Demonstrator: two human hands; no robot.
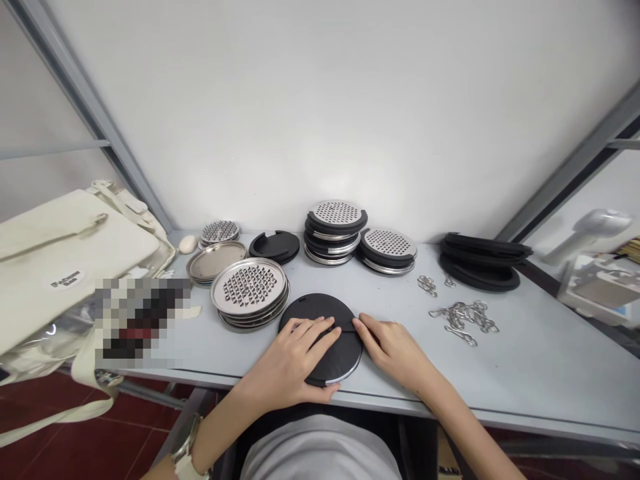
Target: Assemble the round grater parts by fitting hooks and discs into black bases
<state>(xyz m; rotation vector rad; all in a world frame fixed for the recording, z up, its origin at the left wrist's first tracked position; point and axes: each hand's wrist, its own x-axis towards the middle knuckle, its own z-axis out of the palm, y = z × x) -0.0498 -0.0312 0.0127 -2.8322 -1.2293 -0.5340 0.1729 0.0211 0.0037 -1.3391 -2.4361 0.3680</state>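
A round black cover [327,360] lies flat near the table's front edge, with a straight seam across it and a strip of silvery rim at its near side. My left hand [297,360] grips it from the left, fingers spread over the top and thumb at the near edge. At the right end of the seam, my right hand [390,343] pinches the cover's edge between thumb and fingers. Just left of the cover is a stack of round metal grater discs [250,290] with raised teeth. What lies inside the cover is mostly hidden.
Behind stand black-rimmed grater stacks [336,230], another pair [389,247], a black holder [275,247] and plain metal discs [217,260]. Metal clips [465,317] and black covers [483,263] lie to the right. A cream bag [75,247] sits at the left.
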